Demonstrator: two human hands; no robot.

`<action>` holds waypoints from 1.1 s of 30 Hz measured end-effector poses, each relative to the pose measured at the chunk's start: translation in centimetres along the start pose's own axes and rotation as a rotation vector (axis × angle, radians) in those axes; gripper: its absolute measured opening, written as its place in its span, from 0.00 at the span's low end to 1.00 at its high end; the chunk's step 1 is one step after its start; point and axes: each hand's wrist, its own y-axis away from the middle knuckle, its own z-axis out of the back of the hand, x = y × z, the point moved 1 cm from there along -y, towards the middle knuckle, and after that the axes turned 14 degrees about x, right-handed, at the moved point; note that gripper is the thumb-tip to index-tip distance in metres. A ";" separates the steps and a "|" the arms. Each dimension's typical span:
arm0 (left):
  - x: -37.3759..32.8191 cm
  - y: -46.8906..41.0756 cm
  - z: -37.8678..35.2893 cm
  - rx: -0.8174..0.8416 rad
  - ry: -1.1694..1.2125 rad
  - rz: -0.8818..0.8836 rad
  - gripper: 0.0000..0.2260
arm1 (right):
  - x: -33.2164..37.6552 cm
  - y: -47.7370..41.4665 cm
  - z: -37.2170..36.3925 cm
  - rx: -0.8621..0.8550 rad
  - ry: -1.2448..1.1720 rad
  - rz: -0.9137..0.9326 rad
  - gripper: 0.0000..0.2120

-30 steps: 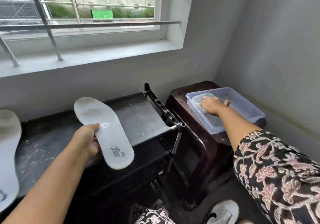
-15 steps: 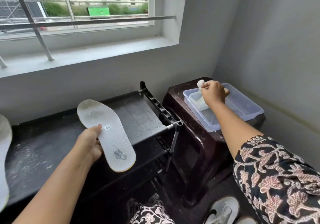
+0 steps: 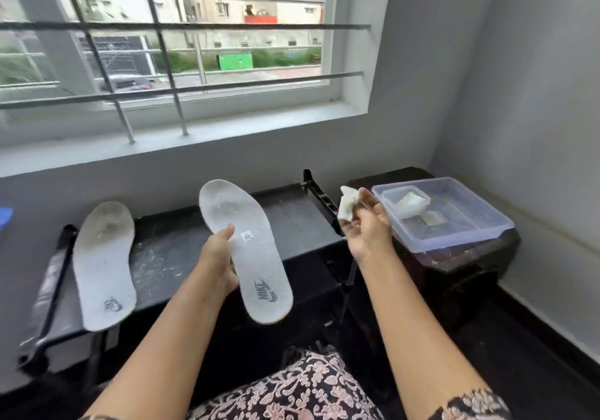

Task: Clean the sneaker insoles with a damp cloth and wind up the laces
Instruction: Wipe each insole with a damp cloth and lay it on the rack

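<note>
1. Step in hand: she's on the wipe-the-insoles part. The left hand (image 3: pixel 217 257) holds the insole (image 3: pixel 259 267) up over the black shoe rack (image 3: pixel 181 247), thumb across the top face and fingers curled round the edge, logo end towards her.
2. The right hand (image 3: pixel 367 228) has a bunched white cloth (image 3: pixel 349 205) pinched in its fingertips, just beside the rack's end bar and near the insole's toe end but not touching it.
3. The second insole (image 3: pixel 104 263) lies flat on the rack to the left, looking greyer and dirtier. No laces or sneaker in view, so probably nothing is done on that half of the task.
4. Next move, by the look of it: bring the cloth onto the held insole and rub along it. The left hand needs to brace it from behind since it'll likely flex, and the cloth could use spreading out a bit rather than staying in a wad.
5. Versus earlier: a second ago the right hand was down in the clear plastic tub (image 3: pixel 470 237), half a second ago it was lifting the cloth out over it – now it's clear of the tub and across towards the insole. Another folded white piece (image 3: pixel 409 203) sits in the tub. The left hand's hold looks unchanged, and the view has swung so the second insole shows whole
</note>
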 end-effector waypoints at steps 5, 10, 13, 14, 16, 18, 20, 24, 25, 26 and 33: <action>1.3 3.5 0.3 0.019 0.079 -0.019 0.20 | -4.0 5.1 -2.5 0.133 -0.019 -0.200 0.18; 3.2 5.2 1.0 0.033 0.145 -0.028 0.24 | -5.6 9.4 -4.2 0.153 -0.011 -0.316 0.08; 3.6 6.1 1.5 0.044 0.198 -0.062 0.22 | -6.5 10.3 -4.5 0.146 0.191 -0.300 0.07; 3.6 6.2 1.7 0.054 0.211 -0.075 0.22 | -6.8 10.4 -4.5 0.158 0.246 -0.296 0.08; 3.5 6.2 2.0 0.095 0.233 -0.087 0.23 | -7.2 10.6 -4.4 0.172 0.304 -0.273 0.12; 3.3 5.8 2.5 0.133 0.250 -0.083 0.24 | -7.6 10.6 -4.3 0.169 0.344 -0.231 0.18; 3.2 4.9 3.0 0.144 0.249 -0.084 0.24 | -7.9 10.1 -4.0 0.145 0.366 -0.198 0.21; 3.4 2.0 4.2 0.175 0.283 -0.090 0.23 | -8.7 8.3 -3.2 0.127 0.377 -0.224 0.18; 3.3 1.5 4.5 0.190 0.300 -0.092 0.23 | -8.9 7.9 -3.0 0.129 0.384 -0.232 0.17; 3.4 0.7 4.8 0.204 0.319 -0.090 0.23 | -9.1 7.3 -2.9 0.132 0.400 -0.239 0.15; 2.5 -3.4 6.9 0.236 0.337 -0.078 0.17 | -10.2 4.0 -3.6 0.241 0.569 -0.283 0.10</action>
